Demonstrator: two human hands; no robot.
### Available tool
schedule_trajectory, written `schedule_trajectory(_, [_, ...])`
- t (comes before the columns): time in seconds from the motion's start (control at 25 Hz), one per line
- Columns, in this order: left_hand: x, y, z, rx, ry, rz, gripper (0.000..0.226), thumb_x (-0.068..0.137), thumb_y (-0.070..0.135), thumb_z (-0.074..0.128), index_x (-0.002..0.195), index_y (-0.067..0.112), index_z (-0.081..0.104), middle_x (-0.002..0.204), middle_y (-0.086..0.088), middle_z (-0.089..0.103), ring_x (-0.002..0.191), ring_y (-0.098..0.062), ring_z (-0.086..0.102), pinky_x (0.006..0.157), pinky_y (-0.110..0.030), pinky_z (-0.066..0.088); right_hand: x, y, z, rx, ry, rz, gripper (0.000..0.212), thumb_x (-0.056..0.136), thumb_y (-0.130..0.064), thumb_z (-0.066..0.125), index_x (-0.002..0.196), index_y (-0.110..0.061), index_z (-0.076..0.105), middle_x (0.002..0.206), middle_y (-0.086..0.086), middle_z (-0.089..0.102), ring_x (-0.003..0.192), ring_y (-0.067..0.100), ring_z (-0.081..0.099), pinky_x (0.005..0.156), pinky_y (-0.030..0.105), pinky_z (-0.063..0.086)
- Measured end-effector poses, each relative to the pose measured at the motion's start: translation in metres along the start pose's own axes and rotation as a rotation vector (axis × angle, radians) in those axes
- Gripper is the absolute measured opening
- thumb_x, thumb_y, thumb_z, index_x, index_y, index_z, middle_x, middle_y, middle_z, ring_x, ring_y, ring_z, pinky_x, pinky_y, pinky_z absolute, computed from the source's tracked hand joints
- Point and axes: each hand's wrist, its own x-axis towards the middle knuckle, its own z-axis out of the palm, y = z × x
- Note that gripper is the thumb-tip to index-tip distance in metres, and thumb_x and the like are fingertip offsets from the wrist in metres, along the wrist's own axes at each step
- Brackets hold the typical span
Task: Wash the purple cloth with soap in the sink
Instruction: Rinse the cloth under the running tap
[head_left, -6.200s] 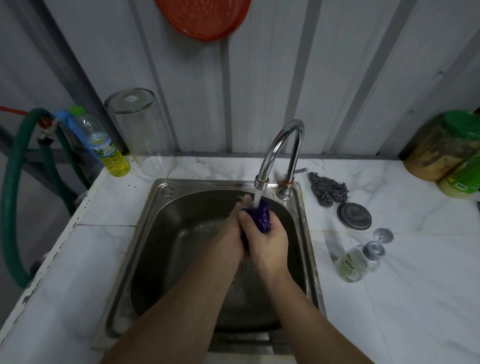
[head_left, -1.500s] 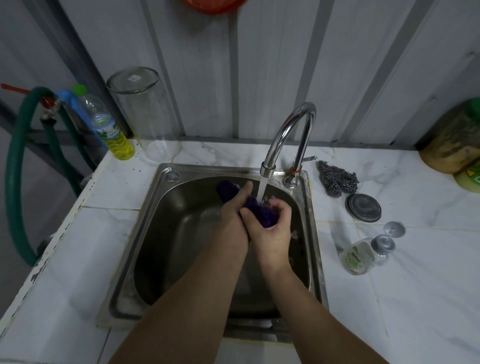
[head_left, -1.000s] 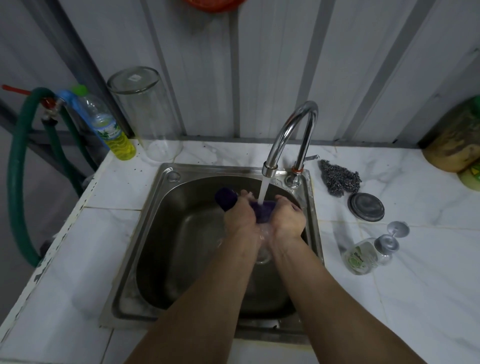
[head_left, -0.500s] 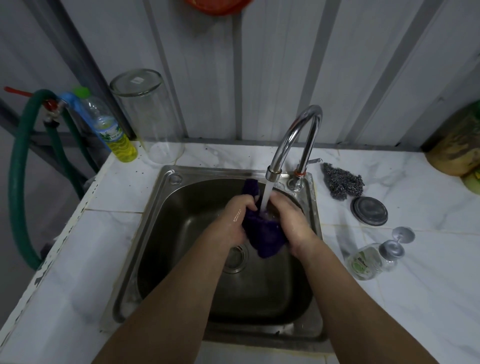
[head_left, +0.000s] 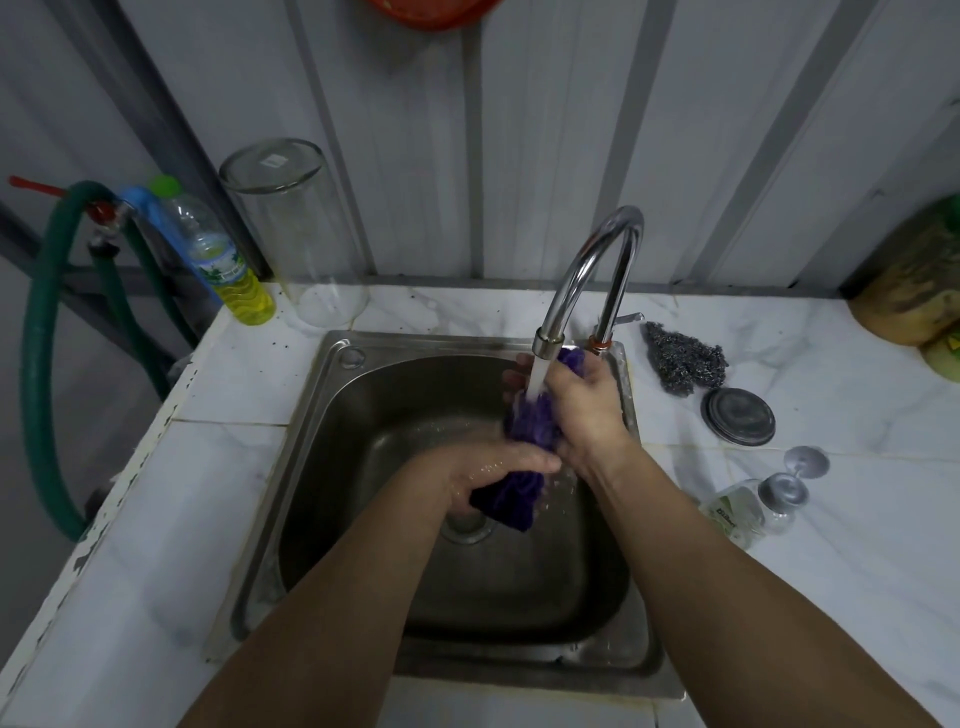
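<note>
White marble tabletop against a pale ribbed metal wall, dim light. Set into it, a square stainless steel sink, wet inside, drain partly hidden under the hands. At far left, a green hose looping down beside the tabletop edge. Two bare forearms reaching in from the bottom edge over the basin. At the back left corner, a tall clear glass cylinder standing upside down, and just beside it a plastic bottle of yellow liquid with a green cap. Curved chrome tap at the sink's back rim, running, stream falling straight onto the purple cloth. Cloth held above the basin as a twisted rope between both hands, upper end poking out near the tap base, lower end hanging free over the drain. Right hand higher, just under the spout, grip closed tight around the upper part of the cloth. Left hand lower, wet, grip closed around the lower part. On the tabletop to the right of the sink, a grey steel scourer, then a round dark metal lid, then a small clear soap bottle lying on its side with a pump top. At far right edge, a brownish jar, partly out of view.
</note>
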Motion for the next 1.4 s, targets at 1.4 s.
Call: schedule_trajectory(1.4, [0.002,0.014,0.015,0.218,0.098,-0.123,0.014,0.078,0.016,0.064,0.09,0.009,0.068,0.063,-0.005,0.064,0.059,-0.02,0.06,0.069,-0.035,0.05,0.001,0.006,0.011,-0.337,0.046,0.152,0.015,0.087,-0.011,0.069,0.074,-0.008,0.075,0.059,0.006,0.07,0.043,0.015,0.062,0.041,0.025,0.048])
